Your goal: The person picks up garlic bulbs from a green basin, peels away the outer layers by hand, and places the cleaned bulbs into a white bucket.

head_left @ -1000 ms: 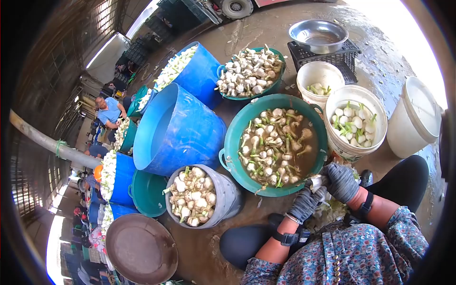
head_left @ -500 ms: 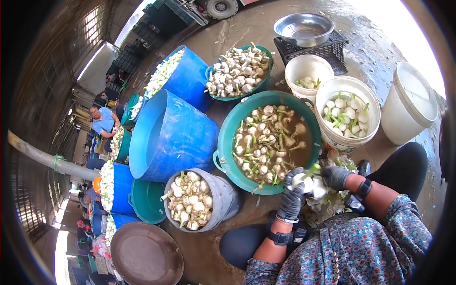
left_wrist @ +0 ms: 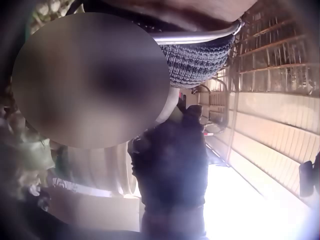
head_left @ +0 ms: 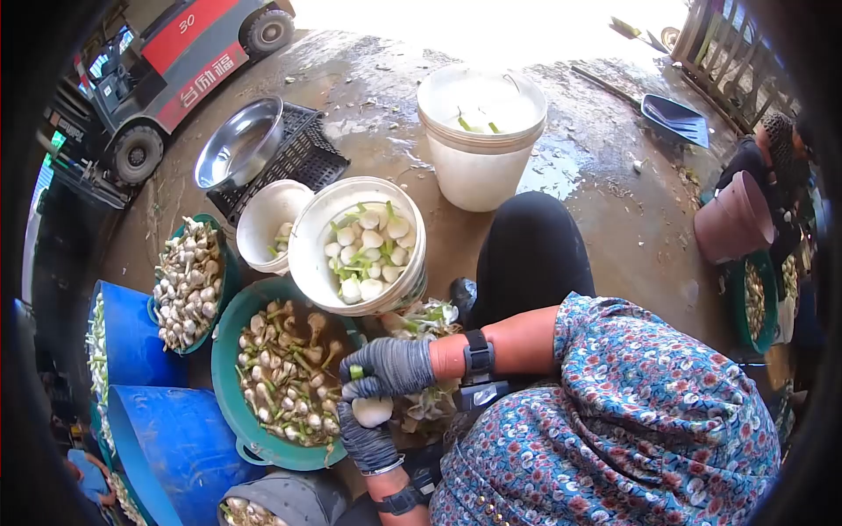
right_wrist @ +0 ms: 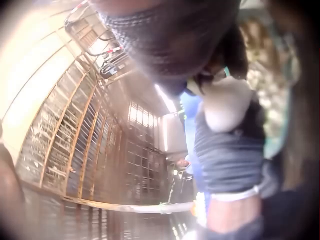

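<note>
In the head view, both hands, in grey knit gloves, meet at the near rim of the green tub (head_left: 230, 412), which holds garlic in brown water. My left hand (head_left: 367, 443) grips a smooth white garlic bulb (head_left: 372, 411) from below. Above it, my right hand (head_left: 386, 366) has its fingers curled at the bulb's green stem (head_left: 356, 372). The right wrist view shows the bulb (right_wrist: 227, 105) between the two gloves. In the left wrist view a blurred patch hides much of the left hand, and the right glove (left_wrist: 172, 165) is dark.
Beyond the tub stands a white bucket (head_left: 303, 241) of peeled garlic, beside a smaller white bucket (head_left: 254, 223). Loose peelings (head_left: 425, 408) lie by the right forearm. Blue barrels (head_left: 175, 447) stand at left; a tall white bucket (head_left: 478, 167) and a forklift (head_left: 189, 74) are farther back.
The head view has swung right, bringing the forklift and tall bucket into fuller view. The hands, apart half a second ago with the white bulb between them, now come together at bulb and stem.
</note>
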Available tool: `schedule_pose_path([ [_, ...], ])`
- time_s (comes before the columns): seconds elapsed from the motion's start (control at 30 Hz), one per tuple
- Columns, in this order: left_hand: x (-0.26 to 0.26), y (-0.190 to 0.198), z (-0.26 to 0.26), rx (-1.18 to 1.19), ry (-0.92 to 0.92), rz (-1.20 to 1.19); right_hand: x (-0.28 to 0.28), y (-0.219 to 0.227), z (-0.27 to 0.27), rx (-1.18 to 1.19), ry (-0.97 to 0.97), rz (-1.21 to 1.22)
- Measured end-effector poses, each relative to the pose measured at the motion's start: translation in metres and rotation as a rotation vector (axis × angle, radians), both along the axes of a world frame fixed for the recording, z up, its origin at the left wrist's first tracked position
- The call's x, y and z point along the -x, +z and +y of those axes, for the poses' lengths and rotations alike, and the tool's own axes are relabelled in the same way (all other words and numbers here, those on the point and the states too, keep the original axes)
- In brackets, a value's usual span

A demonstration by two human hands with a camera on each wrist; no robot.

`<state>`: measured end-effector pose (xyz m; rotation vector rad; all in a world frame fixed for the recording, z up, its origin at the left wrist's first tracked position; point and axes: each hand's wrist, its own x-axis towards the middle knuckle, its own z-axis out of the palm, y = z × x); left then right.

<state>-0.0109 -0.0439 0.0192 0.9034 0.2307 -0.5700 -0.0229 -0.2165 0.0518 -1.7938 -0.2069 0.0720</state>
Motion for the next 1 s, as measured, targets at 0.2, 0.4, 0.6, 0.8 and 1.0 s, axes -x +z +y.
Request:
schedule_pose_path([
  [0.2,-0.005,-0.035,0.032,0.113,-0.098,0.127,-0.026,0.06,-0.127,-0.451,-0.83,-0.321],
  [0.4,0.003,-0.028,0.025,-0.187,0.03,0.057,-0.074,0.075,-0.169,-0.256,-1.05,-0.501],
  [0.6,-0.001,-0.019,0.035,-0.23,0.083,-0.019,-0.139,-0.018,0.006,0.337,-0.221,0.098],
  [0.8,-0.006,-0.029,0.058,-0.276,0.082,-0.016,-0.191,-0.173,0.083,0.889,0.016,0.281],
  [1.0,-0.008,-0.043,0.073,-0.255,0.171,0.012,-0.199,-0.234,0.103,1.061,0.398,0.302],
])
